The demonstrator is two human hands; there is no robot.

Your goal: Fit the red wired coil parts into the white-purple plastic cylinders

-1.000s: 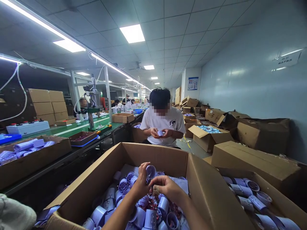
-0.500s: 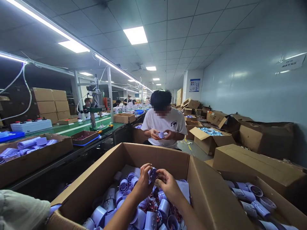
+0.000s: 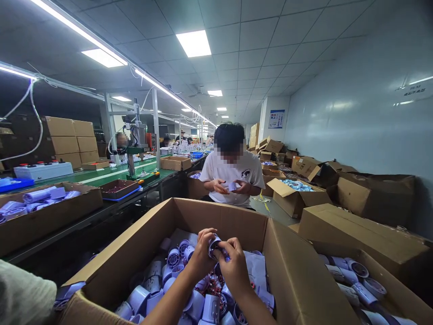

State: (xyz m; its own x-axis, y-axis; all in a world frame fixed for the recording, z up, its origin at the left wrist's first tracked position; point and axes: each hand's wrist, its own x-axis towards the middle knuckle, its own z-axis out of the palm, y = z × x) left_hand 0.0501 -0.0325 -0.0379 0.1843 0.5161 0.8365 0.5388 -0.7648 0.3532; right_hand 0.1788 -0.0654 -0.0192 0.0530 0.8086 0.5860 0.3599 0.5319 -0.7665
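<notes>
Above the pile in a large cardboard box, my left hand (image 3: 202, 253) is closed around a pale purple plastic cylindrical housing (image 3: 214, 243), its open end tilted towards my right hand. My right hand (image 3: 234, 262) has its thumb and fingers bent together at that open end. Whatever those fingertips pinch is hidden. Below both hands lie several similar plastic housings (image 3: 138, 298), some showing slotted round ends, with small red parts (image 3: 213, 284) scattered among them. The large cardboard box (image 3: 219, 218) surrounds the pile.
Across the box sits a co-worker (image 3: 233, 164) with a similar housing in both hands. An open box of housings (image 3: 367, 289) stands at the right. At the left, a green conveyor bench (image 3: 111, 177) carries a press machine (image 3: 135, 140) and a carton of housings (image 3: 77, 212).
My right fingers have moved from the housing's side to its open end, which has turned more towards my right hand. The view has shifted slightly.
</notes>
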